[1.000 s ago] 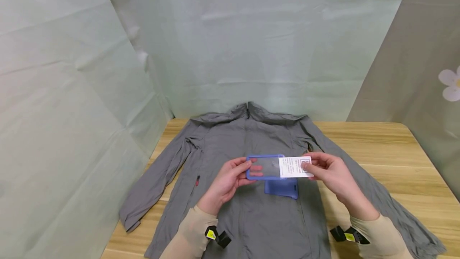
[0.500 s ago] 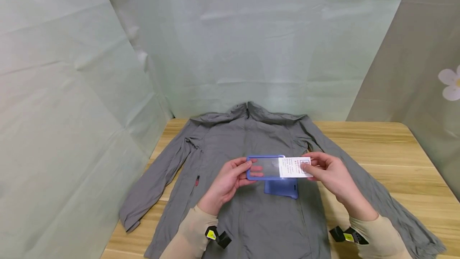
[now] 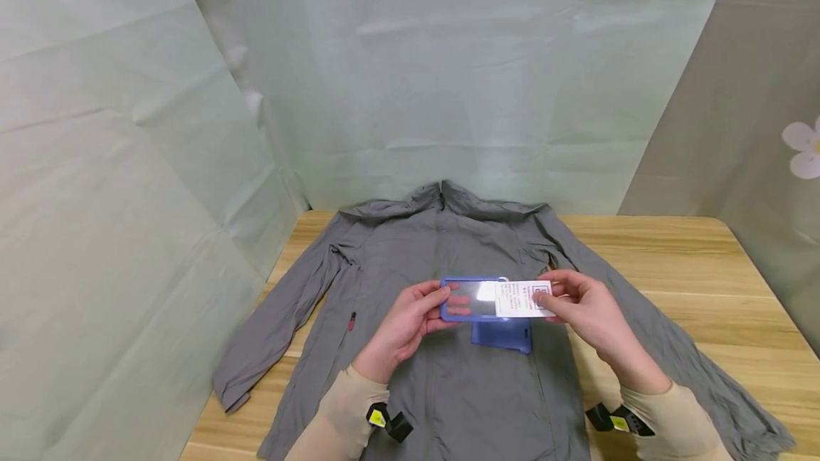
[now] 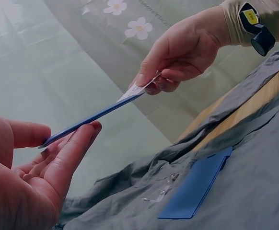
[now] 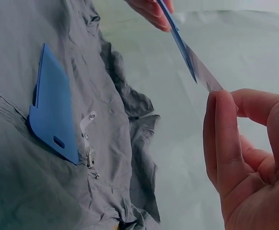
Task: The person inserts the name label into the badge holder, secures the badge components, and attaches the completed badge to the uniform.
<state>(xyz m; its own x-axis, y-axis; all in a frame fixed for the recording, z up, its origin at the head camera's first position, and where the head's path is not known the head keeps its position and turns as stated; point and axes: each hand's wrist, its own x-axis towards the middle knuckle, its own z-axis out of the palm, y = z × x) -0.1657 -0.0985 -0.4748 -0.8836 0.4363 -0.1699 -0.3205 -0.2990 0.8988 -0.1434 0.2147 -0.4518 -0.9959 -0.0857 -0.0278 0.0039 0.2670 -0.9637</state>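
My left hand (image 3: pixel 413 315) pinches the left end of a blue-framed clear badge holder (image 3: pixel 474 278), held level above a grey jacket (image 3: pixel 397 247). Through its clear window the left fingers show. My right hand (image 3: pixel 586 308) pinches a white printed card (image 3: pixel 515 299) by its right end, thumb on top. The card overlaps the right part of the frame. Seen edge-on in the left wrist view, the card (image 4: pixel 132 91) lies at the far end of the holder (image 4: pixel 94 116). Below on the jacket is a second blue badge-holder piece (image 3: pixel 502 335) with a slot.
In the right wrist view a clear strap clip with metal snaps (image 5: pixel 88 139) lies beside the blue piece. The jacket spreads its sleeves over a wooden table (image 3: pixel 666 255). Pale cloth walls (image 3: pixel 410 91) stand behind and at the left.
The right hand and the white card have shifted slightly left, so the card covers a little more of the badge holder. The left hand stays nearly in place.
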